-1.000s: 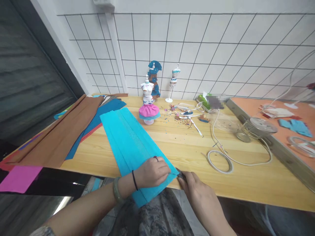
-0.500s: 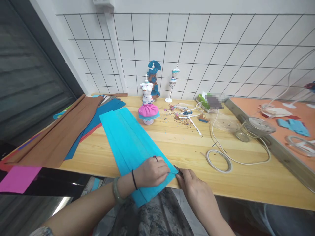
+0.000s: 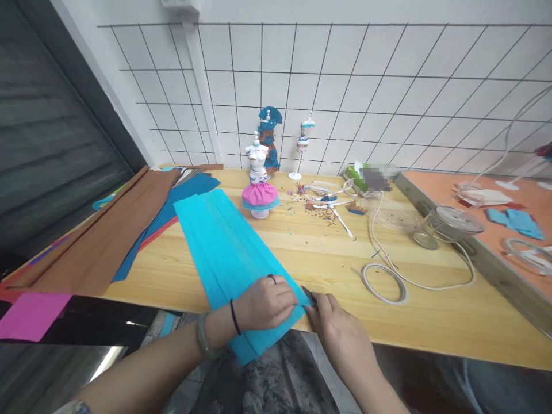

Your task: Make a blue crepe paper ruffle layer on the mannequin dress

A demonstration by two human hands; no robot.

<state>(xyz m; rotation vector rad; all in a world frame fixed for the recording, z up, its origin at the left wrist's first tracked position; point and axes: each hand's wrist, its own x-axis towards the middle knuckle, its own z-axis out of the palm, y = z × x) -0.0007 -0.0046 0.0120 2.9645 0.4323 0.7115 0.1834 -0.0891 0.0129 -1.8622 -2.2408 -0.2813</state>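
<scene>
A long folded sheet of turquoise crepe paper lies across the table's front edge, its near end hanging over. My left hand is closed on the paper near its right edge, a dark ring and wristband showing. My right hand is wrapped round dark scissors, whose blades sit at the paper's right corner; the handles are hidden by my fingers. Just beyond the paper stands a small white dress form wearing a pink and blue paper skirt.
Brown crepe paper tops a pile of coloured sheets on the left. Two more small dress forms stand by the wall. Scraps litter the table's middle. A tape roll, a white cord and a clear container are on the right.
My right hand and the scissors have shifted slightly left, and the blades show more apart at the paper's corner. My left hand stays in place on the paper.
</scene>
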